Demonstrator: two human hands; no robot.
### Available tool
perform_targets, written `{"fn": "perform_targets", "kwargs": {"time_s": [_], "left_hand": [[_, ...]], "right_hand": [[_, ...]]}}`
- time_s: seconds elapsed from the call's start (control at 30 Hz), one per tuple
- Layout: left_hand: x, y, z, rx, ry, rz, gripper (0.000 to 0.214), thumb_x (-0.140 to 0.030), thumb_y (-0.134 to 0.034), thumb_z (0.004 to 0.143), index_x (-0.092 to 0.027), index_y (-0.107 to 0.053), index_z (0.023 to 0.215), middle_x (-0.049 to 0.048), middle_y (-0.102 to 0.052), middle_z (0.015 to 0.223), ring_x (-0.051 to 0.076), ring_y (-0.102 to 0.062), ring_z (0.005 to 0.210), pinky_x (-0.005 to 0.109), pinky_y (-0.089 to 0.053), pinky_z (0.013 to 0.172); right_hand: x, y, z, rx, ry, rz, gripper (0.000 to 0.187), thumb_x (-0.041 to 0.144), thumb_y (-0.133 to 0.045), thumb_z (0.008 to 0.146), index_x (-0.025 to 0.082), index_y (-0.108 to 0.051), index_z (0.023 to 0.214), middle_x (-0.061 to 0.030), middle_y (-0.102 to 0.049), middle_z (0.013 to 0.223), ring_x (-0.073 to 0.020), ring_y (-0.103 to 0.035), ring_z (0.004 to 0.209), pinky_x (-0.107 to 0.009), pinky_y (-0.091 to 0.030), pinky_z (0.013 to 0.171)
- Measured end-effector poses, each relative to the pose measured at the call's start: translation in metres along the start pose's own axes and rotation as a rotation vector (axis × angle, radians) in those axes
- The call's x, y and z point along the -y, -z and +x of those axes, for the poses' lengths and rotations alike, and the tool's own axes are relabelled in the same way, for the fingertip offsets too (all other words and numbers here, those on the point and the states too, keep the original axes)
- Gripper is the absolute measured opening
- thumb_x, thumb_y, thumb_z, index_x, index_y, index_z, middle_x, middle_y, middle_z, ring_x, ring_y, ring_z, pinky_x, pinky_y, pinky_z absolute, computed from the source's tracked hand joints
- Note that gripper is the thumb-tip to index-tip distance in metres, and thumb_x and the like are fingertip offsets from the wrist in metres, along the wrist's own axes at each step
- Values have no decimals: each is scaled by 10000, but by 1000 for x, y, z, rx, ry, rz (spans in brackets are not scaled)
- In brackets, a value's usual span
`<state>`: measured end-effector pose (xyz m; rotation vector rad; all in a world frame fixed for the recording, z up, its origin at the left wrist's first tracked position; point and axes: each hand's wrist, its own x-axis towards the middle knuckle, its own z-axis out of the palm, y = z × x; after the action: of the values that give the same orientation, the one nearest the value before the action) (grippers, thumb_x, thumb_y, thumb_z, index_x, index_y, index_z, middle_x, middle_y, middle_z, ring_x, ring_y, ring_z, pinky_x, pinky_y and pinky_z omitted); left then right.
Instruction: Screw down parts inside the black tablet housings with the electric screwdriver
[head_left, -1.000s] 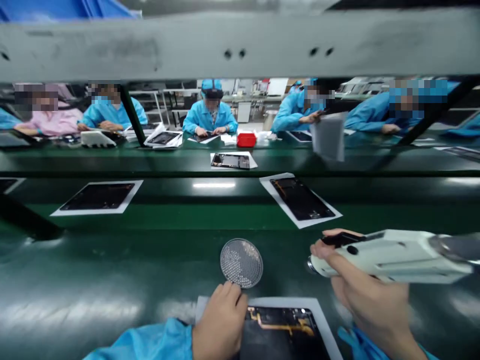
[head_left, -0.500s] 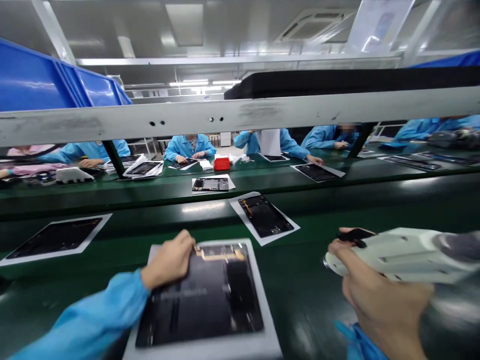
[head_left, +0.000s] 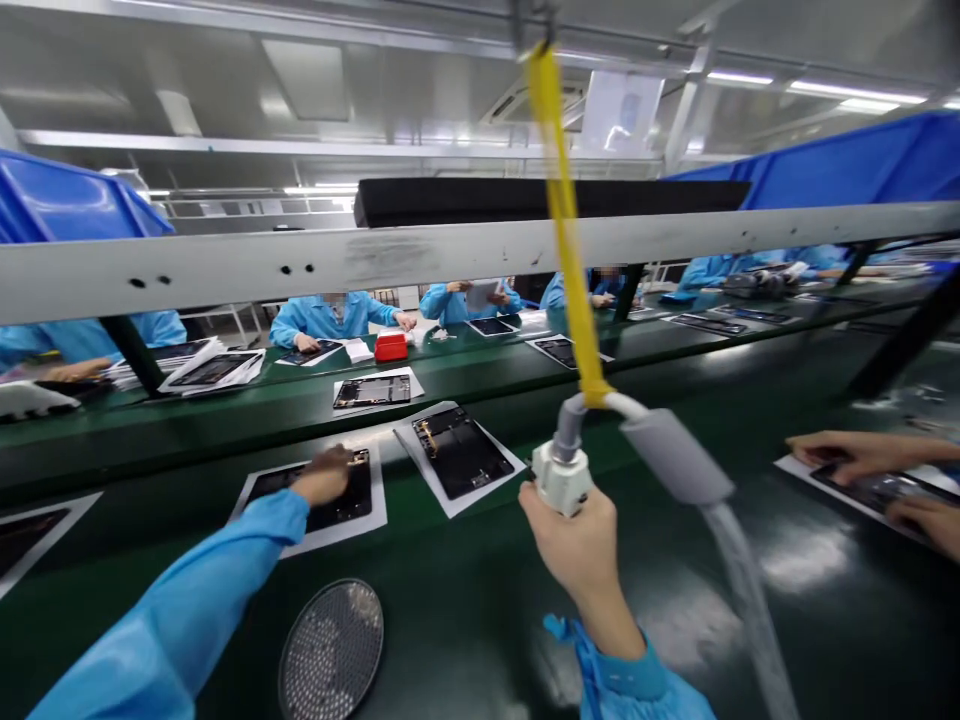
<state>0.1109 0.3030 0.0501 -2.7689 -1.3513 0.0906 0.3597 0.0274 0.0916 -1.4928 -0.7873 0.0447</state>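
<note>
My left hand (head_left: 324, 480) is over a dark tablet panel (head_left: 358, 492) that lies on a white sheet (head_left: 379, 510). Motion blurs its fingers, so their grip is unclear. My right hand (head_left: 581, 540) is wrapped round a white trigger gun (head_left: 561, 478), seen from its rear end. A grey hose (head_left: 679, 455) runs from the gun, down to the right. Above it, a yellow strap (head_left: 566, 220) reaches up to an overhead hook. Just right of my left hand's panel lies another dark panel (head_left: 465, 455) on white paper.
A round perforated disc (head_left: 331, 650) is in the green bench's near part. At the right, a co-worker's hands (head_left: 862, 455) touch another panel. A pale crossbar (head_left: 450, 250) spans the bench. Beyond it, people in blue smocks sit near a red box (head_left: 391, 346).
The panel under my left hand has moved away from me, to the far side of the bench. My view has swung right; the gun now points away from me, and the strap shows.
</note>
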Motion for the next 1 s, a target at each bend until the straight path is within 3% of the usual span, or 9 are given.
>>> {"fn": "perform_targets", "kwargs": {"time_s": [0.1, 0.17, 0.23, 0.33, 0.53, 0.7, 0.83, 1.0], "left_hand": [[-63, -29, 8, 79, -307, -48, 263, -352, -632, 993, -151, -642, 1162, 81, -649, 1185, 227, -642, 1064, 449, -547, 948], [-93, -43, 13, 118, -442, -90, 249, -349, -620, 1000, -154, -647, 1151, 77, -659, 1159, 220, -648, 1043, 445, -547, 946], [-108, -50, 18, 140, -503, -137, 243, -356, -607, 1008, -152, -653, 1131, 73, -669, 1125, 215, -653, 1026, 443, -547, 943], [-112, -53, 27, 155, -487, -220, 247, -368, -607, 1008, -153, -658, 1118, 74, -670, 1126, 220, -650, 1045, 453, -541, 956], [-107, -56, 31, 191, -251, -519, 253, -358, -644, 988, -147, -653, 1128, 76, -662, 1144, 219, -652, 1035, 434, -563, 919], [-109, -56, 30, 190, 49, -951, 296, -374, -597, 1016, -142, -607, 1199, 63, -670, 1057, 172, -675, 851, 349, -599, 761], [-107, -53, 32, 80, 269, -1273, 325, -383, -604, 1012, -148, -599, 1237, 76, -657, 1121, 181, -672, 900, 353, -604, 773], [-106, -50, 32, -59, 503, -1461, 323, -349, -637, 994, -153, -600, 1248, 88, -635, 1193, 204, -661, 977, 381, -602, 820]], "right_hand": [[-4, -4, 1, 95, 26, 3, 155, 335, -619, 708, 214, -545, 645, 48, -454, 520, -129, -416, 468, -260, -362, 458], [-5, -4, 2, 137, 76, -6, 157, 319, -595, 733, 221, -511, 644, 40, -455, 546, -138, -439, 507, -256, -365, 479], [-5, -2, 5, 151, 107, -25, 153, 305, -585, 747, 220, -504, 648, 32, -472, 570, -144, -456, 542, -260, -384, 510], [-3, 3, 8, 112, 74, -18, 166, 330, -588, 750, 215, -519, 652, 40, -444, 558, -138, -421, 526, -266, -376, 503], [3, 13, 13, 47, 91, 5, 152, 334, -595, 746, 205, -560, 673, 34, -445, 563, -147, -428, 533, -271, -381, 509], [2, 16, 14, 67, 181, -19, 110, 268, -573, 775, 209, -544, 686, 10, -518, 644, -153, -493, 595, -257, -401, 546], [1, 17, 15, 75, 177, -8, 121, 268, -575, 781, 213, -532, 682, 23, -489, 612, -147, -477, 565, -255, -401, 537], [2, 20, 19, 39, 140, -3, 147, 307, -602, 746, 217, -536, 650, 32, -481, 553, -145, -454, 512, -261, -398, 502]]}}
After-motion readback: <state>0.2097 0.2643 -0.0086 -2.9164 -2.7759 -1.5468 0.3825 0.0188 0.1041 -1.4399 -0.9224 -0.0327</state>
